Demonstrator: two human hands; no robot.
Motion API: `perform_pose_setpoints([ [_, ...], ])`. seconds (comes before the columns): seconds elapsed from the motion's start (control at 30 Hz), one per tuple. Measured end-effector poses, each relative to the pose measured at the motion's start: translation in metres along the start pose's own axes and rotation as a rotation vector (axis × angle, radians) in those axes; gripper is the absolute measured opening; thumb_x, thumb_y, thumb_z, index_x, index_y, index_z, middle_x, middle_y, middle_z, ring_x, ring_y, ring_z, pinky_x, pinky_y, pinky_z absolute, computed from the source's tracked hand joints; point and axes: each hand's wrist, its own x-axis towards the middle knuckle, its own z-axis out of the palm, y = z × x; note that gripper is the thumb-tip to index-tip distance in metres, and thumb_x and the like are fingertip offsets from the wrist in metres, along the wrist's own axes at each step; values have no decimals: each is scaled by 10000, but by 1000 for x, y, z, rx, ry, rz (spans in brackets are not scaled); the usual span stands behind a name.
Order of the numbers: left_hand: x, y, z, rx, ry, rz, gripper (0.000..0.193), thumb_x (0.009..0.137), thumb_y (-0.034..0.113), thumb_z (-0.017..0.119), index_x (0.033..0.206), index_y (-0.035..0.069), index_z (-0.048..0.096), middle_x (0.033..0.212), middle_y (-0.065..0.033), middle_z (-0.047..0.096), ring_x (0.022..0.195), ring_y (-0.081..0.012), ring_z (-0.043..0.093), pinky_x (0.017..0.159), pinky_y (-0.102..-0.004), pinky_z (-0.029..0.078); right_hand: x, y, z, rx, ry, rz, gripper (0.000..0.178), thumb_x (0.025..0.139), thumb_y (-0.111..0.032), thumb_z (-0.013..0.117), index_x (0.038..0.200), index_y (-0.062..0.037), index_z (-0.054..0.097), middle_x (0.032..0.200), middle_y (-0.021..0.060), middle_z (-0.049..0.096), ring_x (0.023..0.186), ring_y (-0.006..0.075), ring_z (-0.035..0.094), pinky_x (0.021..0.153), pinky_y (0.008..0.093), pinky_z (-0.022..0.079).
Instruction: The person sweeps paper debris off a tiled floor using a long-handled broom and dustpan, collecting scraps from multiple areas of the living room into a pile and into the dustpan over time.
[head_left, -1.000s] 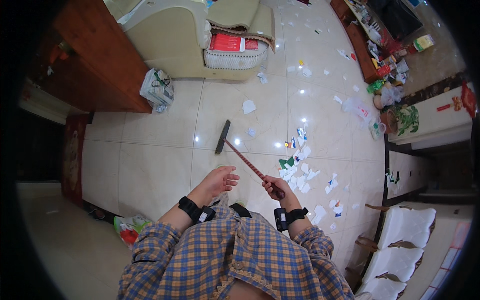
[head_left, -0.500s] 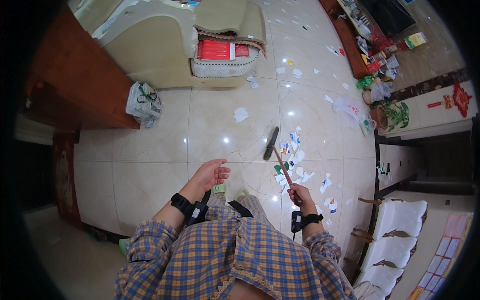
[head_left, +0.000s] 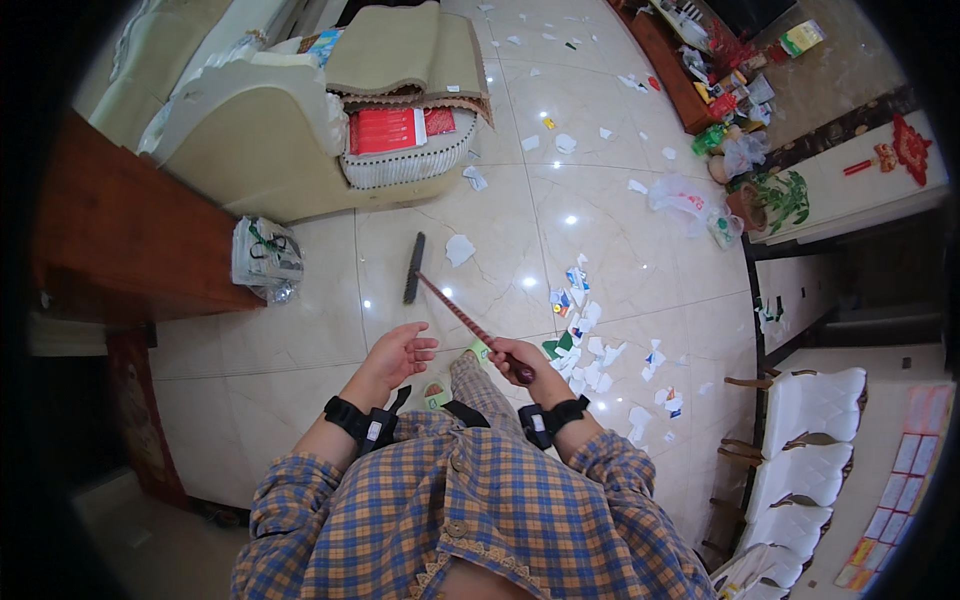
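Note:
My right hand (head_left: pixel 520 365) is closed round the dark red end of a broom handle. The broom (head_left: pixel 455 310) slants away to the left, its dark bristle head (head_left: pixel 415 268) low over the tiles, left of a white paper scrap (head_left: pixel 460 250). Whether the bristles touch the floor I cannot tell. My left hand (head_left: pixel 398 355) hangs free with its fingers apart, just nearer than the broom head. A pile of torn paper (head_left: pixel 585 345), white with some green and blue, lies to the right of my right hand.
More scraps (head_left: pixel 565 143) dot the tiled floor farther off. A sofa (head_left: pixel 270 130) and a wooden cabinet (head_left: pixel 150 220) with a bagged bundle (head_left: pixel 266 255) stand at left. On the right are a plastic bag (head_left: pixel 682 200), a potted plant (head_left: pixel 785 200) and white chairs (head_left: pixel 810 410).
The broom head has swung left, from beside the paper pile to the far side of the lone white scrap. My right hand has moved left and turned with the handle.

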Motion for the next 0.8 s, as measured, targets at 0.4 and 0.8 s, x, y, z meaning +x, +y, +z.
perform_pose_setpoints([
  [0.4,68,63,58,88,49,-82,266,847,214,393,1073,78,425,859,-96,564,687,-167,539,586,-282,436,-32,-94,-61,3,208,-114,95,783,-96,512,833,-16,499,690,65,536,456,36,465,374,125,408],
  [0.8,147,90,127,280,-61,-256,268,845,231,395,1061,78,436,832,-80,566,670,-153,539,567,-265,435,-83,-169,-159,599,319,-418,81,792,-47,442,807,32,449,641,60,494,458,55,463,356,128,395],
])
